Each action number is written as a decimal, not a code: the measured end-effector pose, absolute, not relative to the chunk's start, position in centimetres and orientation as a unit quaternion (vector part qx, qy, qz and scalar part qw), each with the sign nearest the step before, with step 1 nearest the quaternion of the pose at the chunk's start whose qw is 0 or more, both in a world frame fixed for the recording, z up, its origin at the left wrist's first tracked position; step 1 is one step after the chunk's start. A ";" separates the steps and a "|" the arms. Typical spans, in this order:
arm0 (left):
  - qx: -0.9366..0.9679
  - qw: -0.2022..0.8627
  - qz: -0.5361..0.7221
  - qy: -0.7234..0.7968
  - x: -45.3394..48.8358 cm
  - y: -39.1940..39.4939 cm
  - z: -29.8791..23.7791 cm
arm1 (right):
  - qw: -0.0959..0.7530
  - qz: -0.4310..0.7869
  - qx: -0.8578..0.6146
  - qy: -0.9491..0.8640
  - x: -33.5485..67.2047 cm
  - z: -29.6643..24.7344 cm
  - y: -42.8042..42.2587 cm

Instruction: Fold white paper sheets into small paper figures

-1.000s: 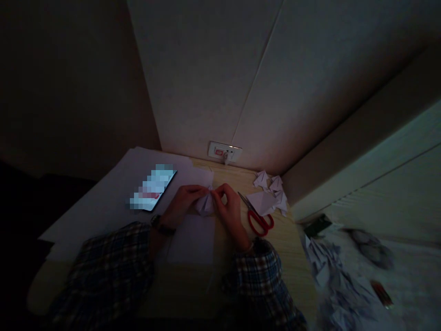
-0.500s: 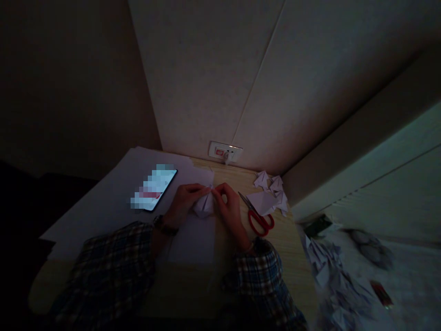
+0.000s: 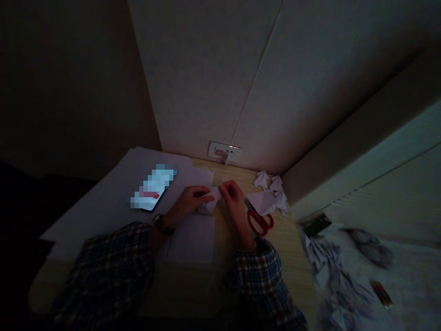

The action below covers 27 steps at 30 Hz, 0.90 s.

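In the head view, dim and looking down, the person's left hand point(image 3: 190, 200) and right hand point(image 3: 234, 202) met over the middle of a light wooden table point(image 3: 292, 250). Between them sat a small white folded paper piece point(image 3: 211, 203). The fingers of both hands were closed on it, the left pinching its left edge and the right pinching its upper right corner. It was held just above a flat white sheet point(image 3: 193, 239) that lay near the person.

To the left, a lit phone point(image 3: 154, 188) rested on a spread of large paper sheets point(image 3: 110, 207). A watch point(image 3: 159, 223) showed on the left wrist, above a plaid sleeve. Just to the right of the right hand lay red-handled scissors point(image 3: 259, 221). Beyond them, a cluster of small folded paper shapes point(image 3: 272, 188) lay in the far right corner of the table. A wall socket point(image 3: 224, 151) sat at the far edge. Off the table on the right, a heap of white paper scraps point(image 3: 327, 271) lay on a lower surface.

Judging by this, the folding was partly done. Several shapes looked finished and set aside, while the piece in hand had creases but seemed incomplete. The light was too poor to tell which fold it had reached. Unfolded sheets remained on the table.
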State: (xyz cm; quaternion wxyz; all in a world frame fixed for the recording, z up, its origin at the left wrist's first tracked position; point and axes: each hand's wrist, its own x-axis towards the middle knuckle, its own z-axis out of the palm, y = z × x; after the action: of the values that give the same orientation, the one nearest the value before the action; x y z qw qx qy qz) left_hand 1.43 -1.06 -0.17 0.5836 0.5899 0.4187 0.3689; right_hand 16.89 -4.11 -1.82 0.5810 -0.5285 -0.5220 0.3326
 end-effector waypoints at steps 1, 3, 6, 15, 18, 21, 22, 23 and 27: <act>0.588 0.582 0.371 0.421 1.4 -1.0 -0.2 | 0.578 0.340 -0.527 -0.523 17.0 -1.9 -4.0; 0.588 0.580 0.374 0.422 1.3 -1.0 -0.5 | 0.568 0.362 -0.521 -0.525 17.0 -2.1 -3.9; 0.595 0.578 0.379 0.410 1.2 -0.8 -0.9 | 0.555 0.384 -0.515 -0.528 17.0 -2.2 -3.8; 0.606 0.585 0.353 0.409 1.2 -1.1 -0.1 | 0.577 0.398 -0.515 -0.493 17.2 -1.9 -4.0; 0.593 0.597 0.358 0.405 1.3 -1.0 -0.3 | 0.584 0.381 -0.521 -0.493 17.3 -1.8 -4.1; 0.575 0.614 0.362 0.401 1.3 -0.6 -0.9 | 0.584 0.366 -0.529 -0.495 17.5 -1.7 -4.2; 0.571 0.620 0.362 0.399 1.3 -0.5 -1.1 | 0.587 0.365 -0.529 -0.493 17.5 -1.7 -4.2; 0.570 0.624 0.358 0.396 1.3 -0.3 -1.3 | 0.591 0.364 -0.527 -0.490 17.6 -1.7 -4.1; 0.591 0.615 0.337 0.398 1.0 -0.1 -1.5 | 0.613 0.358 -0.517 -0.478 17.5 -1.6 -4.2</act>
State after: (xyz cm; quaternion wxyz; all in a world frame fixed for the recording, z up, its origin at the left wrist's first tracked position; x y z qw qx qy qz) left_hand 0.99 -0.06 -1.52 0.6153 0.5912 0.3977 0.3372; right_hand 17.48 -4.19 -1.63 0.6129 -0.5172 -0.4780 0.3583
